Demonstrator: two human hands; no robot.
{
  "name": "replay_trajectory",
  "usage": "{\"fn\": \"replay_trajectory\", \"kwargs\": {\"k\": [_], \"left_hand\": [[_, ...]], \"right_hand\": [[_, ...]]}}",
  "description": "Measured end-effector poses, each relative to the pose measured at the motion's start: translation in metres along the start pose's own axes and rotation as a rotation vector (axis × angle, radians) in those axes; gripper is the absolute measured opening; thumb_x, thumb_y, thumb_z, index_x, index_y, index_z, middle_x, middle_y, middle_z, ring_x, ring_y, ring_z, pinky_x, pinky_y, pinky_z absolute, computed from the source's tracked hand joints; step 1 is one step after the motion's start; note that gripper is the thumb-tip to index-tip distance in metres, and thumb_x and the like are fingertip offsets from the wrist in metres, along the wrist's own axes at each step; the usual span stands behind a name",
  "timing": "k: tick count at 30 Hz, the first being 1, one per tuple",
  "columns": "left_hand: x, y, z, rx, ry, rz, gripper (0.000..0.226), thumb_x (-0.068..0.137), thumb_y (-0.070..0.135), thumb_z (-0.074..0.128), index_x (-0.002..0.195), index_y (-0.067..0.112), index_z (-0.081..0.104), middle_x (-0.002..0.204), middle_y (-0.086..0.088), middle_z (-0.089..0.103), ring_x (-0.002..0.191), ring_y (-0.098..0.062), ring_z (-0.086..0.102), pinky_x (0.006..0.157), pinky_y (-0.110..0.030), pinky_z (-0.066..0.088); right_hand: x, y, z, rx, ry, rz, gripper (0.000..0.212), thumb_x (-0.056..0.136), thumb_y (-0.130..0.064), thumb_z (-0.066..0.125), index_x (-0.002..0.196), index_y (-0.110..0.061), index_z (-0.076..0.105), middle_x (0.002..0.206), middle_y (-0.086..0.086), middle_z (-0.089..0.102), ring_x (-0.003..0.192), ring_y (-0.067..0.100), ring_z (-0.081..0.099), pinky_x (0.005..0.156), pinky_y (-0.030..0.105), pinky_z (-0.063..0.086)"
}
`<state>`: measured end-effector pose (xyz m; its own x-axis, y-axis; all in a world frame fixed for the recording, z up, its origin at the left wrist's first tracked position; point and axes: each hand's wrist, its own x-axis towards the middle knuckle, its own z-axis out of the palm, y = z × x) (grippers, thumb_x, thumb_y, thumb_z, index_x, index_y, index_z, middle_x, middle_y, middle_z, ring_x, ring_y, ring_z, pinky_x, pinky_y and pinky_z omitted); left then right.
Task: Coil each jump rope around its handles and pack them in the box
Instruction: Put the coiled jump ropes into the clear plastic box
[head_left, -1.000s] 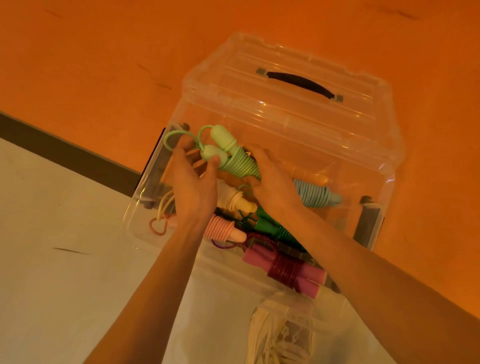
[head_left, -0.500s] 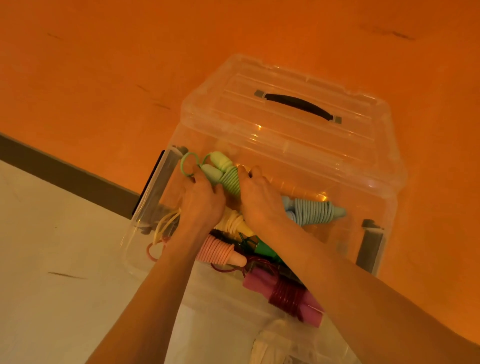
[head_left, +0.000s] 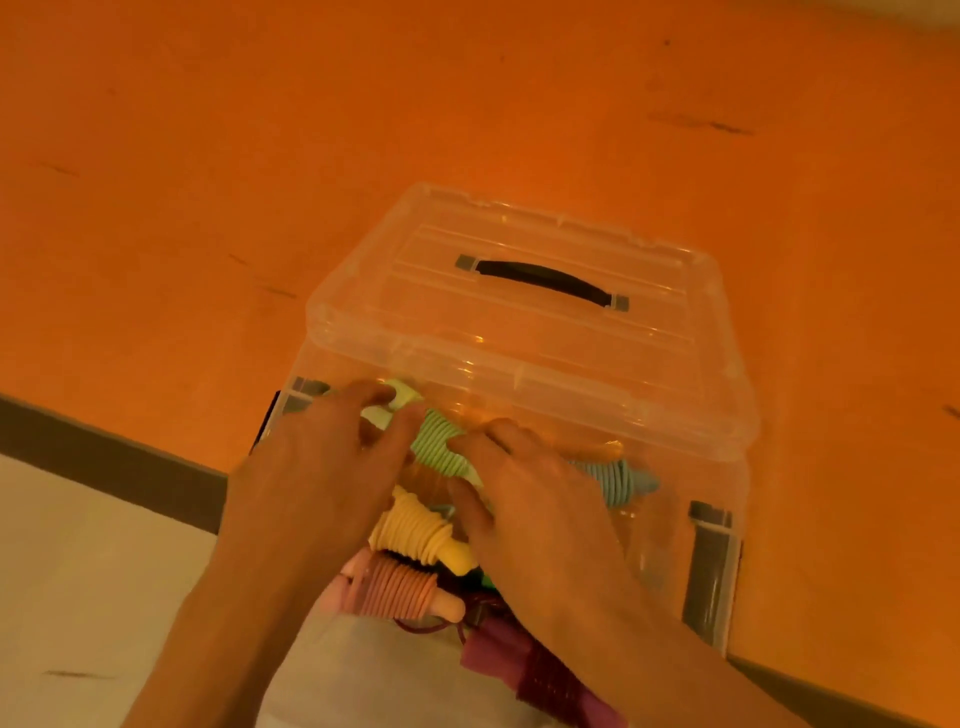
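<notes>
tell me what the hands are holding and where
Both hold the green jump rope: left hand at its handle tips, right hand on the coiled middle.

Green rope (head_left: 439, 441), yellow rope (head_left: 415, 530), clear box (head_left: 717, 467), orange wall (head_left: 311, 130).

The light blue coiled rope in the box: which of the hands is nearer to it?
Right. The right hand lies just beside the light blue coiled rope, partly covering its end. The left hand is farther off, beyond the green rope.
</notes>
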<state>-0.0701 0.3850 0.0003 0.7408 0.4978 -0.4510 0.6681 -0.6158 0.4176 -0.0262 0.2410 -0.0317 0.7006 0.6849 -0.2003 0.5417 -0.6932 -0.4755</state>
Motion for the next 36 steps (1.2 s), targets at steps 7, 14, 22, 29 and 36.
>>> {"fn": "replay_trajectory", "kwargs": {"k": [7, 14, 22, 29, 36], "left_hand": [[0.069, 0.022, -0.016, 0.134, 0.248, 0.328, 0.043, 0.091, 0.044, 0.052, 0.130, 0.024, 0.055, 0.119, -0.003, 0.057, 0.108, -0.025, 0.054, 0.086, -0.044, 0.047], [0.142, 0.009, 0.001, 0.337, 0.063, 0.213, 0.064, 0.092, 0.044, 0.054, 0.146, 0.015, 0.036, 0.150, -0.016, 0.033, 0.135, -0.037, 0.031, 0.108, -0.049, 0.028], [0.177, 0.012, -0.005, 0.188, -0.012, -0.024, 0.060, 0.100, 0.035, 0.046, 0.145, -0.001, 0.031, 0.146, -0.023, 0.038, 0.131, -0.039, 0.040, 0.101, -0.042, 0.034], [0.171, 0.009, -0.008, 0.126, 0.067, -0.024, 0.041, 0.101, 0.023, 0.044, 0.130, -0.005, 0.048, 0.134, -0.027, 0.050, 0.117, -0.042, 0.049, 0.091, -0.045, 0.040], [0.134, -0.009, -0.007, 0.030, 0.187, 0.019, 0.051, 0.100, 0.028, 0.045, 0.146, 0.008, 0.036, 0.147, -0.018, 0.041, 0.130, -0.039, 0.042, 0.101, -0.044, 0.037]], "right_hand": [[0.024, 0.073, -0.067, 0.223, 0.305, 0.105, 0.031, 0.096, -0.023, 0.053, 0.127, -0.020, 0.060, 0.125, -0.005, 0.060, 0.114, 0.007, 0.049, 0.094, 0.013, 0.032], [0.062, 0.135, -0.063, -0.041, -0.010, 0.427, 0.061, 0.097, -0.052, 0.036, 0.149, -0.022, 0.028, 0.158, 0.001, 0.020, 0.144, 0.023, 0.013, 0.117, 0.043, 0.012], [0.075, 0.169, -0.049, 0.152, -0.011, 0.697, 0.073, 0.098, -0.046, 0.041, 0.153, -0.010, 0.008, 0.156, 0.019, 0.016, 0.141, 0.036, 0.023, 0.112, 0.044, 0.026], [0.071, 0.172, -0.056, 0.278, 0.053, 0.760, 0.045, 0.102, -0.027, 0.039, 0.136, 0.002, 0.035, 0.137, 0.022, 0.042, 0.107, 0.033, 0.051, 0.067, 0.028, 0.032], [0.032, 0.154, -0.051, 0.330, 0.214, 0.656, 0.056, 0.099, -0.032, 0.045, 0.143, -0.002, 0.029, 0.144, 0.019, 0.036, 0.112, 0.028, 0.048, 0.061, 0.020, 0.035]]}}
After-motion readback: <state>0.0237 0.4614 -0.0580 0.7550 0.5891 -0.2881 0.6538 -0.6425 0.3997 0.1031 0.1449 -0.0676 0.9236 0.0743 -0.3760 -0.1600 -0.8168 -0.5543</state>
